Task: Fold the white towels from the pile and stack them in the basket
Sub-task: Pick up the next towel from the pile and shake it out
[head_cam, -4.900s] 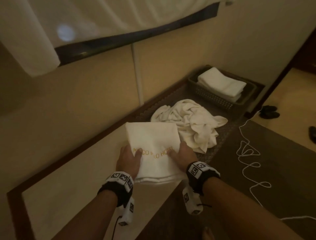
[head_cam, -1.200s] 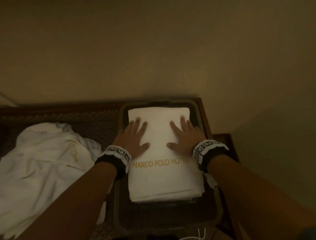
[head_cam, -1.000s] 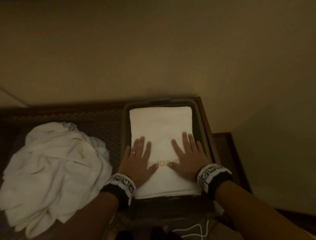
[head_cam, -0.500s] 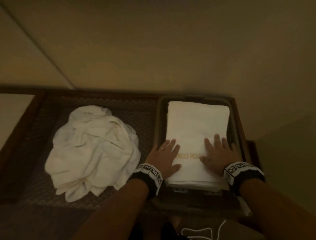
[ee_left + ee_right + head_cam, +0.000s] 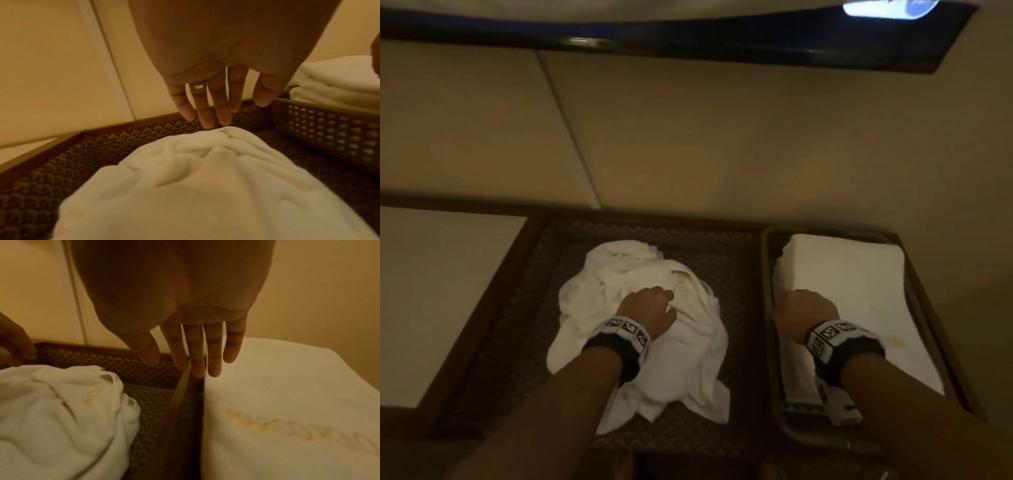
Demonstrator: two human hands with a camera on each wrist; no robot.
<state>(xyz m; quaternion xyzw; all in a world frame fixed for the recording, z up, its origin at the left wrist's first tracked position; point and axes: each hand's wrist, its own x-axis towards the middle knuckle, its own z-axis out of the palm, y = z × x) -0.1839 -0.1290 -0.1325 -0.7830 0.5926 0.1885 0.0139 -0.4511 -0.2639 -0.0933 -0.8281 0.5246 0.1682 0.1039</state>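
A crumpled pile of white towels (image 5: 640,342) (image 5: 205,186) (image 5: 61,410) lies on a dark patterned mat. To its right stands a brown lattice basket (image 5: 767,308) (image 5: 320,126) (image 5: 182,394) holding a stack of folded white towels (image 5: 859,301) (image 5: 339,81). The top folded towel (image 5: 287,410) shows gold lettering. My left hand (image 5: 650,308) (image 5: 232,113) hovers open over the pile, straight fingertips at its top fold. Above the basket's left rim, my right hand (image 5: 803,313) (image 5: 180,366) is open and holds nothing.
The patterned mat (image 5: 736,274) sits in a dark wooden frame (image 5: 517,260), against a cream wall (image 5: 722,137). A pale panel (image 5: 441,291) lies left of the frame. A dark band (image 5: 688,34) runs across the top.
Both hands have come off the folded towel in the basket. My left hand has moved left over the pile, my right to the basket's left rim. The view has swung left.
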